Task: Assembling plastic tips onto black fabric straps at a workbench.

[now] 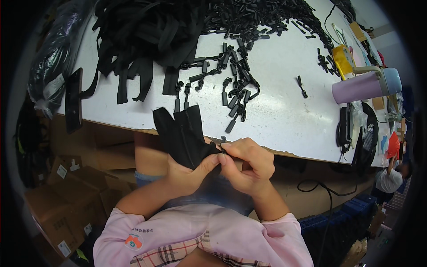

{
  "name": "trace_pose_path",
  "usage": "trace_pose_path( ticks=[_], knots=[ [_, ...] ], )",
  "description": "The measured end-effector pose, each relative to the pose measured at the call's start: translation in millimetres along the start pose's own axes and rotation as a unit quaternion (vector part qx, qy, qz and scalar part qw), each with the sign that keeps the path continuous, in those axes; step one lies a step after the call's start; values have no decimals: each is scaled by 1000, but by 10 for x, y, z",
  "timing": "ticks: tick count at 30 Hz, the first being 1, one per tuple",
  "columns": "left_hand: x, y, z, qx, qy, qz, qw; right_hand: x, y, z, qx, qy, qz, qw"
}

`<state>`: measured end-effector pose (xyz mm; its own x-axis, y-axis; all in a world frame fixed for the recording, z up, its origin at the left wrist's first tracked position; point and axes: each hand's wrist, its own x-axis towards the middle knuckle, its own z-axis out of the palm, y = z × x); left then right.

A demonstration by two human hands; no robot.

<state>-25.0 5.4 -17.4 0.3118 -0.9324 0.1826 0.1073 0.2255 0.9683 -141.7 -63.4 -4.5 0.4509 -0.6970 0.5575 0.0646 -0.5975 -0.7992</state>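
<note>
My left hand (pixel 189 175) is closed round a black zipper tape (pixel 184 138), folded so that two cut ends stick up past the table's front edge. Its other end runs toward my right hand (pixel 249 164), whose thumb and fingertips pinch a small dark zipper slider (pixel 223 140), mostly hidden by the fingers. The fingertips of both hands nearly meet there. Two loose zipper sliders with long pulls (pixel 177 98) lie on the table just beyond the tape. More zipper sliders (pixel 238 80) are strewn farther to the right.
A big heap of black zipper tapes (pixel 147 35) covers the table's (pixel 275 120) left, beside a dark phone (pixel 74 100). Many sliders (pixel 267 13) pile up at the back. A lilac bottle (pixel 360 86) lies at right. Cardboard boxes (pixel 66 200) stand below left; another person (pixel 389 181) is far right.
</note>
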Motion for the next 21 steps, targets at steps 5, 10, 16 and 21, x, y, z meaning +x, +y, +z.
trace_pose_path(
  ticks=[5,10,16,21],
  knots=[
    [32,111,-77,-65,-38,-74,994,1,-25,-33,33,-12,46,998],
    [67,146,-111,-4,-30,-16,999,61,-41,-44,83,-59,79,992],
    [122,118,-230,-84,45,-92,991,-4,19,33,-22,-302,121,945],
    [73,154,-188,-61,-14,-200,978,194,-106,78,-31,-62,84,994]
  ],
)
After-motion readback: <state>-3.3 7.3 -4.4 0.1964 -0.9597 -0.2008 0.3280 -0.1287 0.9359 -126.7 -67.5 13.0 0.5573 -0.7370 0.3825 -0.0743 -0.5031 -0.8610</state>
